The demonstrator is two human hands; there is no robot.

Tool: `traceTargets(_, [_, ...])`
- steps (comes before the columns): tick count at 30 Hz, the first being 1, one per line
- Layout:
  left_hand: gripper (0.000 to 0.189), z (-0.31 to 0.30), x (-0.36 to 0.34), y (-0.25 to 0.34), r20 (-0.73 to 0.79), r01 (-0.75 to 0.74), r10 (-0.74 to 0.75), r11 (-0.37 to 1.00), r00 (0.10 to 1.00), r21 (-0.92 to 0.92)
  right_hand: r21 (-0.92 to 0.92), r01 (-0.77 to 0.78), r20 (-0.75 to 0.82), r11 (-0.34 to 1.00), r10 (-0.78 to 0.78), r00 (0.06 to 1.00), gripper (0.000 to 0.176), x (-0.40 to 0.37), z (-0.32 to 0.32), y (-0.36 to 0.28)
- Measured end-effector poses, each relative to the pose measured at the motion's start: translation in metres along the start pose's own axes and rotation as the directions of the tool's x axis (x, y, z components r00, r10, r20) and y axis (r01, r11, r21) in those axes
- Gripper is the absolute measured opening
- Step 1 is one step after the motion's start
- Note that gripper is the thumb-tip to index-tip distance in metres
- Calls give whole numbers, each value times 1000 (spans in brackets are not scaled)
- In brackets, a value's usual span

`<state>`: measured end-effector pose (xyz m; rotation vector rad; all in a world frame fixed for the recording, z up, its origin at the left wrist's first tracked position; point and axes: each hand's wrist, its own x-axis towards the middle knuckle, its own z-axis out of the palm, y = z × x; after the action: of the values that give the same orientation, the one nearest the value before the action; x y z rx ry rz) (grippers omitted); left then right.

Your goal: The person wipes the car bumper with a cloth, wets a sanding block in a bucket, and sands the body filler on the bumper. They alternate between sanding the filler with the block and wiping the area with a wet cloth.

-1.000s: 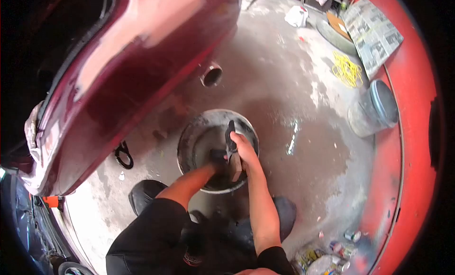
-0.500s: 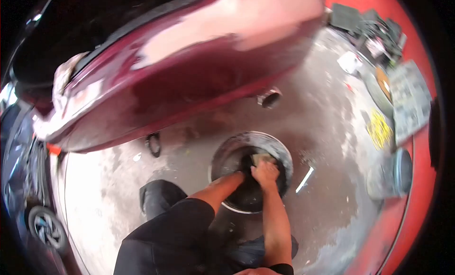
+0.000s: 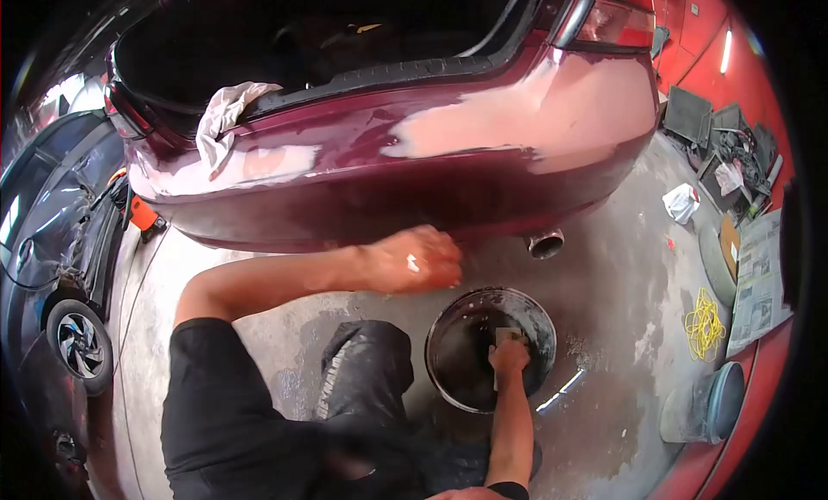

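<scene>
My right hand (image 3: 510, 355) is down in a round dark basin (image 3: 434, 362) on the floor, its fingers closed around a flat, tan-grey pad (image 3: 509, 335). Dark liquid fills the basin bottom. My left hand (image 3: 418, 259) is raised above and left of the basin, in front of the lower bumper. Its fingers are curled, their inner side hidden, and a white smear marks its back. Ahead stands the maroon car bumper (image 3: 345, 198), with a broad pale pink patch (image 3: 552, 103) on its right and a smaller one at its left.
A crumpled cloth (image 3: 226, 116) drapes over the trunk edge. The exhaust tip (image 3: 545, 245) juts out beneath the bumper. Along the right lie a yellow cord (image 3: 705, 326), a lidded bucket (image 3: 703, 405) and newspaper (image 3: 759, 280). A dark car (image 3: 60, 207) stands at left.
My left hand has come up out of the basin and swung left, in front of the bumper. My right hand stays in the basin with the pad. The view has tilted up, showing more of the car.
</scene>
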<state>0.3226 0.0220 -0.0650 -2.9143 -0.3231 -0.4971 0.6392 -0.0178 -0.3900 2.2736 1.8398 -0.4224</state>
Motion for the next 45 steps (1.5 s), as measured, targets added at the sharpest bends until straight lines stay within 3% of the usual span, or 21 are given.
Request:
traceTargets(1, [26,-30,-17,-5,-99,78,-87,993,991,-89,-5,19,-41,1000,-19,999,66,-7,-5,0])
traceTargets(4, [20,-100,-73,-12,-195,411,-366,862,910,297,1,35,-70,999,-35,997,62,-11,-8,-3])
traceTargets(8, [14,-157,-166,-74,-657,745,-465,627,593,228,5,68,-49,998,-68,996,67,-9,-8,-1])
traceTargets(9, [16,-170,-184,-87,-726,851,-542,514,423,112,1,68,-41,998,-68,997,71,-7,-6,0])
traceTargets(10, [28,-182,-210,-104,-760,868,-422,296,494,399,-3,68,-32,998,-68,997,75,-5,-4,-1])
traceTargets(11, [52,-185,-231,-119,-814,915,-425,110,397,389,-6,68,-23,998,-68,997,79,-4,-2,-1])
traceTargets(13, [73,-177,-258,-149,-875,952,-483,-258,21,166,-25,74,5,997,-74,997,79,-3,-2,0])
traceTargets(15, [85,-180,-284,-165,-732,967,-675,-236,-94,93,-20,69,8,997,-69,998,78,-2,-2,0])
traceTargets(16, [73,-182,-287,-172,-763,997,-647,-56,6,55,-4,63,-1,998,-63,998,77,-1,-2,0])
traceTargets(19, [55,-192,-210,-153,-668,983,-732,-10,-132,-183,-12,77,-68,997,-77,995,71,2,5,2])
traceTargets(20, [41,-187,-192,-157,-675,835,-725,282,-137,-473,-19,77,-93,997,-78,993,68,3,11,5])
traceTargets(22, [26,-186,-168,-179,-679,373,-732,645,51,-667,-27,86,-175,996,-89,980,64,6,17,5])
traceTargets(24, [30,-188,-70,-138,-450,-104,-891,442,60,-891,76,86,-88,993,-79,993,62,6,14,5])
traceTargets(25, [33,-183,-47,-131,-416,-137,-871,393,261,-909,108,77,-75,991,-69,995,61,2,11,6])
traceTargets(27, [36,-161,5,-117,-414,-201,-859,367,302,-908,53,59,-164,997,-50,985,59,-4,2,1])
traceTargets(31, [38,-143,60,-115,-384,-166,-856,347,346,-923,106,56,-10,993,-55,998,66,-7,-14,1])
traceTargets(34, [33,-163,45,-140,-396,-18,-877,407,273,-913,68,59,-138,996,-50,989,58,-8,0,-1])
traceTargets(39, [46,-242,-88,-228,-532,370,-834,453,-145,-811,119,98,11,988,-100,995,58,-14,-26,-2])
traceTargets(40, [55,-260,-133,-249,-576,409,-801,477,-162,-778,145,93,8,985,-95,995,60,-12,-22,-4])
traceTargets(41, [63,-280,-184,-281,-622,537,-742,429,-249,-726,106,79,-41,991,-75,996,61,-15,-21,-8])
traceTargets(45, [100,-293,-214,-233,-343,868,-914,-20,-217,-496,40,78,-140,996,-72,988,63,-18,-30,-14])
